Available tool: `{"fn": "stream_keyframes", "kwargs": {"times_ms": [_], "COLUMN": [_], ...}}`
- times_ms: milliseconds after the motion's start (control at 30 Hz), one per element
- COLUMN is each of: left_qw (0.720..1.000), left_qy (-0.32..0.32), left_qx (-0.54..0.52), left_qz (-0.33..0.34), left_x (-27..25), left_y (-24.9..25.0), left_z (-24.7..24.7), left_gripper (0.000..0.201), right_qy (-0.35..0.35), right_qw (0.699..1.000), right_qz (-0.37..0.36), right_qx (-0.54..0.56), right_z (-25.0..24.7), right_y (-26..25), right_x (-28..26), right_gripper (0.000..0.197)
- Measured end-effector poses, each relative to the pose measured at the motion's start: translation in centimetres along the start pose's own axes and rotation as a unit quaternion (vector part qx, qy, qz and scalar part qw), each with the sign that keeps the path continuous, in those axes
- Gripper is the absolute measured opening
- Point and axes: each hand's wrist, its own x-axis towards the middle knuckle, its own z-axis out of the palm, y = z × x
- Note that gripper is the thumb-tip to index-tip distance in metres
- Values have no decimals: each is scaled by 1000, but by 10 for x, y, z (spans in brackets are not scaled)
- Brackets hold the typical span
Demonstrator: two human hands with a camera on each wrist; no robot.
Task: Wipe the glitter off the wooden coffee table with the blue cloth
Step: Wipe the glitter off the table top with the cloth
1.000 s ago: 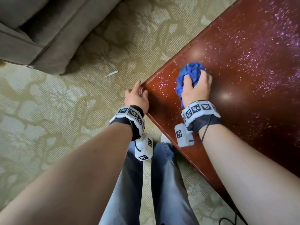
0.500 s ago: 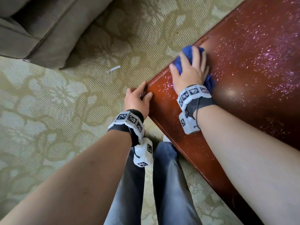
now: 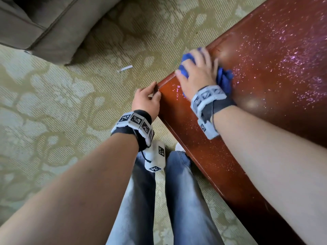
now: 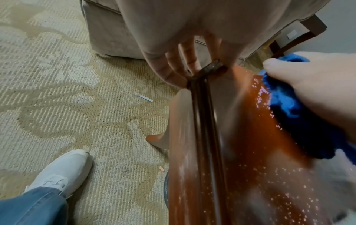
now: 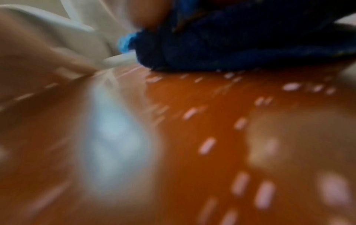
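Note:
The glossy red-brown coffee table (image 3: 265, 112) fills the right of the head view, with pink glitter (image 3: 292, 59) thick across its far part. My right hand (image 3: 196, 68) grips the bunched blue cloth (image 3: 223, 78) and presses it on the top right at the left edge, near the corner. My left hand (image 3: 155, 89) is off the table, its thumb and fingers touching the corner, fingers fairly straight. In the left wrist view the left hand's fingers (image 4: 173, 65) hang beside the corner and the cloth (image 4: 285, 97) lies under the right hand (image 4: 318, 79). The blurred right wrist view shows cloth (image 5: 231, 45) on table (image 5: 192, 137).
A grey sofa (image 3: 44, 23) stands at the upper left on patterned carpet (image 3: 53, 121). A white paper strip (image 3: 125, 68) lies on the carpet. My jeans-clad legs (image 3: 185, 200) stand against the table's near edge, with a white shoe (image 4: 63, 167) and an orange scrap (image 4: 161, 169) below.
The right hand has slid the cloth away from me and leftward, up to the table's left edge. The left hand has stayed at the corner.

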Motion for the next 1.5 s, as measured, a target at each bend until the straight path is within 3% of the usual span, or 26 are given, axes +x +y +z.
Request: {"fn": "stream_keyframes", "kwargs": {"times_ms": [133, 233, 333, 467, 567, 633, 733, 800, 900, 967, 1067, 1100, 1200, 1267, 1400, 1500], "left_qw": [990, 991, 995, 991, 988, 989, 994, 997, 993, 988, 973, 969, 962, 960, 954, 954], "left_qy": [3, -3, 0, -9, -22, -29, -54, -63, -45, -42, -27, -19, -18, -19, -9, -8], "left_qx": [-130, -120, -93, -118, -140, -137, -91, -34, 55, 109, 172, 185, 212, 219, 243, 251], "left_qz": [-58, -57, -40, -67, -58, -57, -28, 25, 90, 106, 149, 161, 169, 173, 173, 163], "left_x": [-4, -13, -15, -15, -16, -18, -20, -20, -17, -13, -9, -7, 2, 5, 7, 12], "left_y": [6, 10, 8, 11, 11, 11, 8, 4, -2, -3, -4, -4, -2, -1, 5, 13], "left_z": [-4, -7, -7, -10, -11, -15, -19, -20, -22, -25, -32, -34, -38, -41, -43, -49], "left_gripper": [51, 38, 59, 101, 85, 85, 89, 69, 54, 55, 58, 61, 72, 70, 59, 58], "right_qy": [-39, -28, 4, -4, -47, -39, -7, 0, 8, 0, -79, -68, 4, 5, -6, -50], "right_qw": [993, 996, 1000, 997, 991, 990, 999, 999, 997, 996, 990, 991, 999, 999, 998, 994], "right_qz": [-108, -75, 11, -68, -121, -122, -15, 21, -46, -85, -112, -111, -15, 27, -49, -90], "right_qx": [11, -47, -29, -33, -19, -51, -48, -33, -58, -31, -20, -34, -40, -23, -40, -19], "right_z": [16, 6, -4, 15, 27, 21, 4, -1, 9, 22, 26, 23, 7, 3, 22, 31], "right_y": [-23, -2, 11, -22, -35, -22, 8, 12, -13, -31, -34, -28, -6, -4, -37, -55], "right_x": [-38, -16, 8, -24, -48, -42, -14, -1, -20, -47, -68, -64, -29, -12, -36, -54], "right_gripper": [30, 32, 33, 31, 34, 39, 37, 33, 31, 31, 42, 45, 41, 34, 32, 35]}}
